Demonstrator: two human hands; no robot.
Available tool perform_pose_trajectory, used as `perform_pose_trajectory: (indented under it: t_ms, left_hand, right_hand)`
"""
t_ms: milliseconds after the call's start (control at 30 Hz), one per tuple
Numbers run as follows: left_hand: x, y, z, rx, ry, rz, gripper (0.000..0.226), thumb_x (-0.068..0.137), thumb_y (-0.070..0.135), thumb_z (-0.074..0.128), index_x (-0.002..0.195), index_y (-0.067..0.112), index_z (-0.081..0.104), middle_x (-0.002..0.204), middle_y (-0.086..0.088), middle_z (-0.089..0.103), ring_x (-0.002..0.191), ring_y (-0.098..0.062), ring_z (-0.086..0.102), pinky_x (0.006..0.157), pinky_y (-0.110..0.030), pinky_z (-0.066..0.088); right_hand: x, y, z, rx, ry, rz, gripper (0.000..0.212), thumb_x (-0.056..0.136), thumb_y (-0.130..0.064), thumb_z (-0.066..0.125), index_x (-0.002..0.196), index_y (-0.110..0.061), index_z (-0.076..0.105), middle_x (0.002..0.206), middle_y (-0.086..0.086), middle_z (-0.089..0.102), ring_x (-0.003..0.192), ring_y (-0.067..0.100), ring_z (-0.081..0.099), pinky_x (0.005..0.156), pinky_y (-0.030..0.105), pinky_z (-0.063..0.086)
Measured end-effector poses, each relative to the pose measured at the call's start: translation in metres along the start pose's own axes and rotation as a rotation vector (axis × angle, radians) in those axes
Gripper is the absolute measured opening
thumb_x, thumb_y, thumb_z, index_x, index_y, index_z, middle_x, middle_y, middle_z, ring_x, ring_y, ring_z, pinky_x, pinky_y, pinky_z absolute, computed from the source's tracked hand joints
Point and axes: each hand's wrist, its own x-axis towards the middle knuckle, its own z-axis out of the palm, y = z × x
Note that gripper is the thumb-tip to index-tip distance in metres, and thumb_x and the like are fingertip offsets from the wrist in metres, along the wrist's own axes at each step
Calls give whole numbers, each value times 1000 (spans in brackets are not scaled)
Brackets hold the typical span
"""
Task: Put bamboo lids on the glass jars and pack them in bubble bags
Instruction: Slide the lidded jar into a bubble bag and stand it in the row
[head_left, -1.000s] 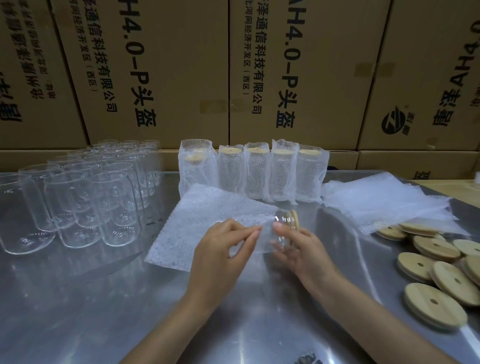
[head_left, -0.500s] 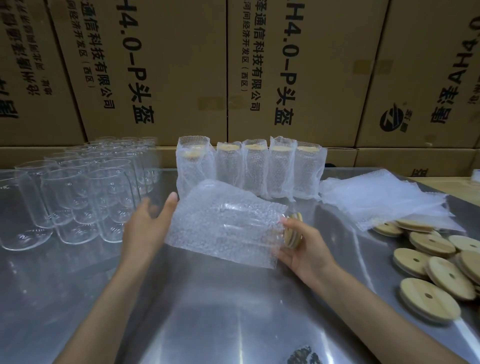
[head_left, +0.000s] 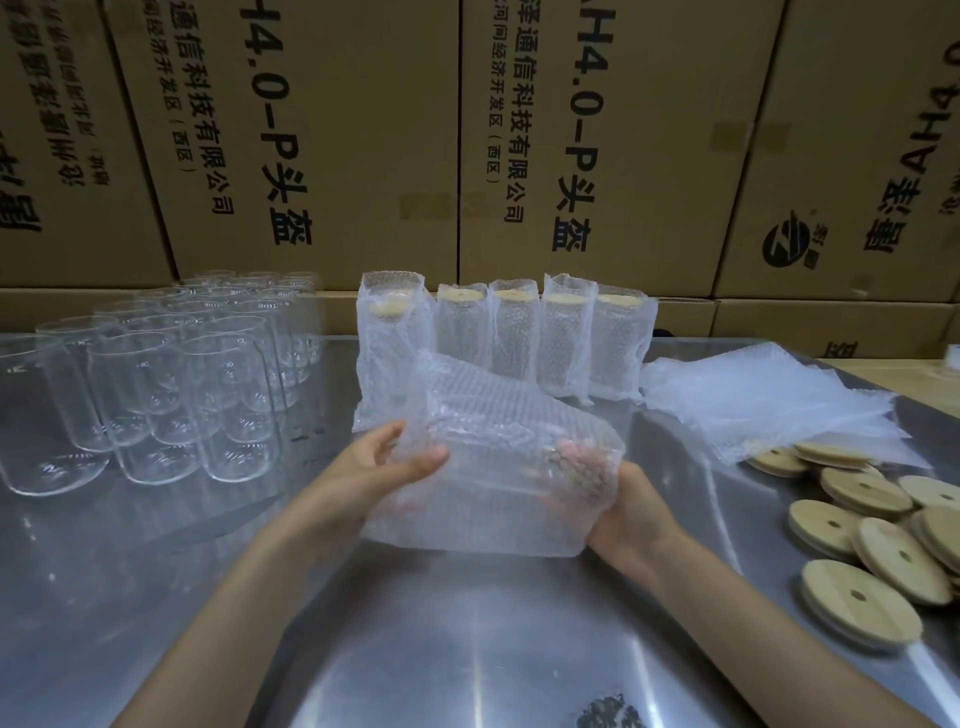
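A bubble bag (head_left: 498, 467) lies on its side above the steel table (head_left: 467, 639), with a lidded glass jar inside it, seen only dimly through the bubbles. My left hand (head_left: 374, 473) grips the bag's left end, thumb on top. My right hand (head_left: 623, 509) holds the right end, its fingers showing pink through the plastic inside the bag's mouth. Several packed jars (head_left: 519, 338) stand in a row behind. Bare glass jars (head_left: 171, 379) crowd the left side. Loose bamboo lids (head_left: 878, 540) lie at the right.
A pile of flat bubble bags (head_left: 769, 400) lies at the back right, just beyond the lids. Stacked cardboard cartons (head_left: 363, 130) wall off the far edge of the table.
The bag has slid fully over the jar and its lid. My left hand came in from the left and took hold of the bag's end; my right fingers are now inside the bag.
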Motion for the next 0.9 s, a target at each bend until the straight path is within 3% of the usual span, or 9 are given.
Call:
perform_pose_trajectory:
  t_ms: [200,267,367,467,533,633,700,800,900]
  left_hand:
    - [-4,5,3,25,-199,-9,85,56,42,83,132,26,51,127,7,65,118,-12,60,108,-40,39]
    - [-4,4,5,-9,-205,-16,90,51,47,86,131,29,50,127,10,64,118,-10,60,106,-39,41]
    - [-2,-1,10,-66,-125,-28,94,41,57,88,126,37,53,122,14,66,116,-10,61,98,-36,46]
    - [-2,-4,18,-170,-49,-64,96,35,61,88,123,40,56,120,11,68,114,-15,62,90,-36,52]
    - [-2,-6,25,-204,56,-123,95,36,63,84,124,40,57,120,12,65,116,-15,59,89,-34,50]
    - [-3,-4,39,-518,14,-161,66,56,50,82,116,27,68,118,-3,70,106,-24,68,76,-34,57]
    - [-5,0,52,-727,-25,-123,44,72,39,77,111,19,73,117,-12,70,102,-28,69,70,-34,59]
    - [-7,-1,72,-767,77,-25,63,73,31,75,131,11,57,122,-18,65,110,-33,65,80,-40,58]
    - [-12,-6,81,-587,179,85,71,68,27,75,134,21,48,121,-11,67,110,-28,65,94,-45,52]
  right_hand:
    - [-3,-4,-2,-58,-109,-32,36,83,-15,44,76,-16,79,77,2,74,71,15,72,59,26,56]
    - [-5,-8,0,-104,-124,-49,23,74,-14,52,90,-10,70,72,0,73,66,14,71,55,24,55]
    - [-4,-11,-1,-188,-130,-89,47,57,-25,63,101,-8,58,74,-1,74,67,12,71,55,23,55]
    - [-1,-11,3,-237,24,-199,49,64,-35,60,104,-7,60,83,0,73,78,14,70,65,27,56]
    - [1,-13,2,-197,221,-295,59,71,-49,58,115,-10,62,105,3,70,95,15,68,82,34,52]
    - [0,-18,-7,-114,333,-323,80,67,-71,49,132,-24,51,125,-4,59,100,4,62,89,32,46]
    - [-1,-13,-8,-134,229,-195,88,70,-71,42,145,-26,38,136,-4,53,113,11,57,103,37,39]
    - [-9,13,17,-478,-156,-37,66,91,-50,48,147,-19,34,147,6,46,136,26,43,113,36,31]
    - [-17,33,38,-235,-303,27,84,78,-45,73,143,-4,38,141,20,50,132,35,47,113,50,33]
